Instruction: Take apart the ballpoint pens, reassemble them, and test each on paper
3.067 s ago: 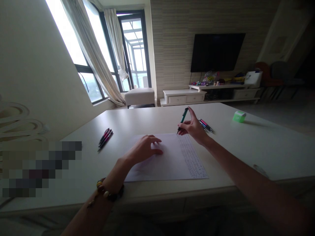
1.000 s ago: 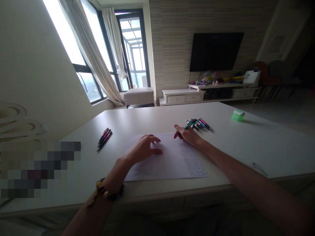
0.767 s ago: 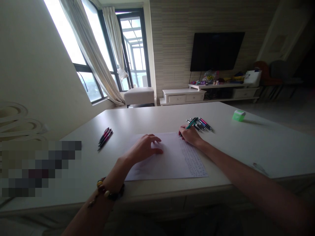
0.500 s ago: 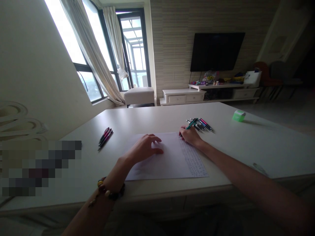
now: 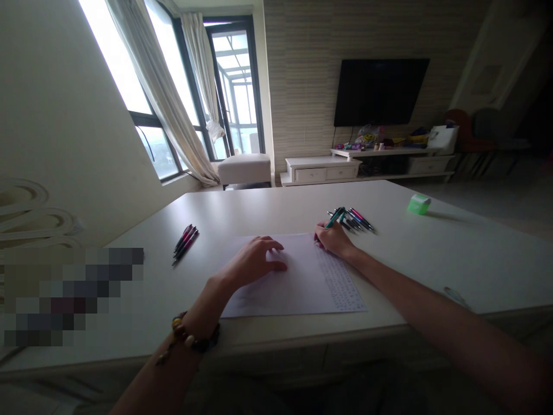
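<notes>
A white sheet of paper (image 5: 302, 288) lies on the table, with rows of small handwriting down its right side. My left hand (image 5: 254, 259) rests on the sheet, thumb and fingers apart, holding nothing. At the paper's upper right, my right hand (image 5: 332, 237) is closed around a green pen (image 5: 336, 216), its tip end at the writing. Just beyond that hand lies a bunch of several pens (image 5: 358, 220). Left of the paper, a smaller group of dark and pink pens (image 5: 185, 244) lies on the table.
The pale table (image 5: 268, 207) spreads out on all sides of the paper. A small green and white box (image 5: 419, 204) stands at its far right. Near the right front edge lies a faint clear object (image 5: 457, 297) that I cannot make out. Beyond the table is a stool (image 5: 245, 167).
The green pen in my right hand has tilted very slightly. My left hand and the paper look unmoved.
</notes>
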{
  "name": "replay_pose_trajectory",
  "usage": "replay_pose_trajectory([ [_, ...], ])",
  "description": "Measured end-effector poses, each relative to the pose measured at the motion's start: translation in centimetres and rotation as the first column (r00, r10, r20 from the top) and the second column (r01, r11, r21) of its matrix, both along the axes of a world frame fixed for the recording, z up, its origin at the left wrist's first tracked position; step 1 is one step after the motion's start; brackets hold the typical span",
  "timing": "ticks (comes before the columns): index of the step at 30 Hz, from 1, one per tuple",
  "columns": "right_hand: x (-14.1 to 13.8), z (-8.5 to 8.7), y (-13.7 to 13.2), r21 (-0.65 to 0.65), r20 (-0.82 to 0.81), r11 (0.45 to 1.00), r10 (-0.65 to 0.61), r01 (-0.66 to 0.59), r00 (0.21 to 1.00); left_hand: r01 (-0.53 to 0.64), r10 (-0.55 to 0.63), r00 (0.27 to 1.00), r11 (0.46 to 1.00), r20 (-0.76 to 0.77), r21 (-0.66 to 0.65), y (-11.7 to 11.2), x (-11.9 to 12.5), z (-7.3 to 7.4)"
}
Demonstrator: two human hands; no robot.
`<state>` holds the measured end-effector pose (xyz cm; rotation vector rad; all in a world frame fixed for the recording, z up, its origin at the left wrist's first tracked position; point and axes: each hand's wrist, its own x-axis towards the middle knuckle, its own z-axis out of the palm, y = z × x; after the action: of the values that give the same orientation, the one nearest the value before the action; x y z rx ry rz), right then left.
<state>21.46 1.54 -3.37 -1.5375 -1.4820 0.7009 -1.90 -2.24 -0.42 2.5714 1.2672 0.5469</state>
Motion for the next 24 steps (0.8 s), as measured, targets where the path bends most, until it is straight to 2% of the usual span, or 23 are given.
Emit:
replay_pose_trajectory([
  [4, 0.1, 0.5, -0.2, 0.015, -0.025, 1.0, -0.007, 0.007, 1.0, 0.006, -0.006, 1.0, 1.0, 0.0, -0.012, -0.1, 0.1, 0.2],
  [10, 0.4, 1.3, -0.1, 0.143, -0.161, 0.99, 0.043, -0.02, 0.986, 0.014, -0.014, 1.0, 1.0, -0.015, -0.007, -0.4, 0.1, 0.4],
  [14, 0.6, 1.4, 0.0, 0.168, -0.14, 0.986, 0.032, -0.008, 0.99, -0.004, 0.002, 0.998, 1.0, -0.067, -0.022, -0.5, -0.2, 0.4],
  [20, 0.6, 1.5, -0.5, 0.168, -0.127, 0.968, 0.209, -0.186, 0.97, -0.009, -0.015, 0.982, 0.992, -0.186, -0.127, -0.4, -0.4, 0.1],
  [22, 0.5, 1.5, -0.6, 0.179, -0.12, 0.96, 0.241, -0.217, 0.963, -0.03, 0.008, 0.984, 0.992, -0.179, -0.12, -0.3, -0.4, -0.1],
  [24, 0.6, 1.6, -0.3, 0.199, -0.107, 0.962, 0.213, -0.189, 0.971, -0.048, 0.04, 0.991, 0.997, -0.128, -0.066, -0.1, -0.4, -0.2],
])
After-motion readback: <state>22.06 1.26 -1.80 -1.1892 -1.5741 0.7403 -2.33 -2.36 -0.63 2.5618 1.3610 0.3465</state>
